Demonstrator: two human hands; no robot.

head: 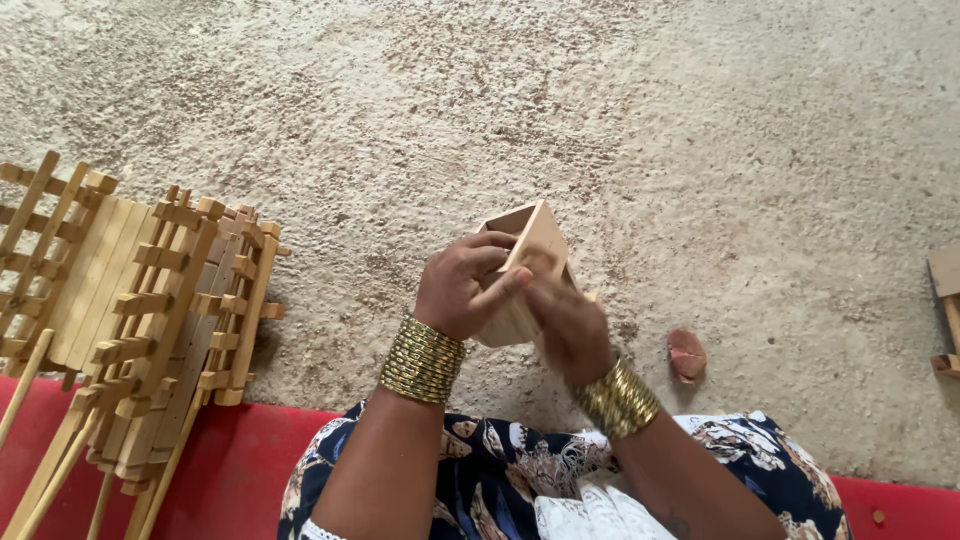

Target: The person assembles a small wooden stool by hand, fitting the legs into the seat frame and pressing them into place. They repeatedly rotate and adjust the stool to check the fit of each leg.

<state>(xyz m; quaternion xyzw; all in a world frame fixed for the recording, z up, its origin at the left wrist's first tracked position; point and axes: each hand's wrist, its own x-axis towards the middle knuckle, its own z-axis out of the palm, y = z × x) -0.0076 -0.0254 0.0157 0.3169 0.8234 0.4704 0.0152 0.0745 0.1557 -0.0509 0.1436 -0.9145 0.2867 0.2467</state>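
Note:
A small open wooden box [528,250] of pale planks is held above the floor in front of my lap. My left hand [462,285] grips its left side, thumb lying across the front face. My right hand [570,328] is blurred and pressed against the box's lower right side; whether it holds anything else cannot be made out. Both wrists wear stacks of gold bangles.
A pile of wooden slatted frames [140,310] leans at the left on a red mat [230,470]. A small reddish stone [686,354] lies on the rough concrete floor [620,110]. More wooden pieces [946,300] sit at the right edge.

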